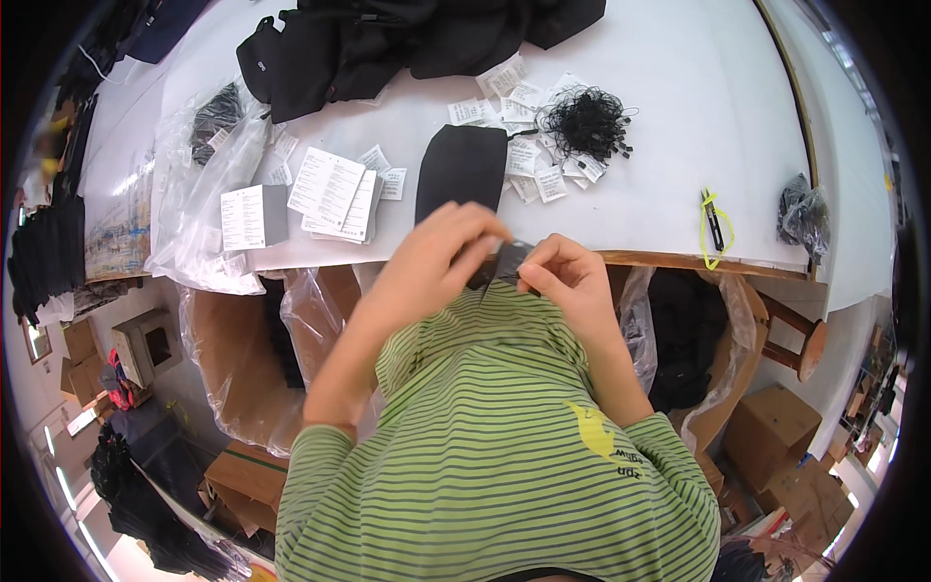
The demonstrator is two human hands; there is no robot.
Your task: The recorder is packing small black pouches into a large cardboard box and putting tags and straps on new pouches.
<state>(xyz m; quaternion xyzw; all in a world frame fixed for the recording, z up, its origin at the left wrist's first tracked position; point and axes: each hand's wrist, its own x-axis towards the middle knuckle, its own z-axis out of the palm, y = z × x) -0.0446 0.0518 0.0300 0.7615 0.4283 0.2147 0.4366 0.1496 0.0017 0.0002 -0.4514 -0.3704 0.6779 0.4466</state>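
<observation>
The right hand [574, 276] pinches a small dark piece [514, 258] near the front edge of the table [659, 213] — whether the blurred left hand [441, 247] also grips it cannot be told — and handling appears unfinished, with white labels [550, 183] and black cords [588, 121] lying loose.

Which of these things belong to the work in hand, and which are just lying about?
Seemingly in the work:
small dark piece, pinched in right hand
flat black fabric piece
perhaps white labels, black cord bundle

Seemingly lying about:
black tool with yellow cord
brown stool
cardboard box
</observation>
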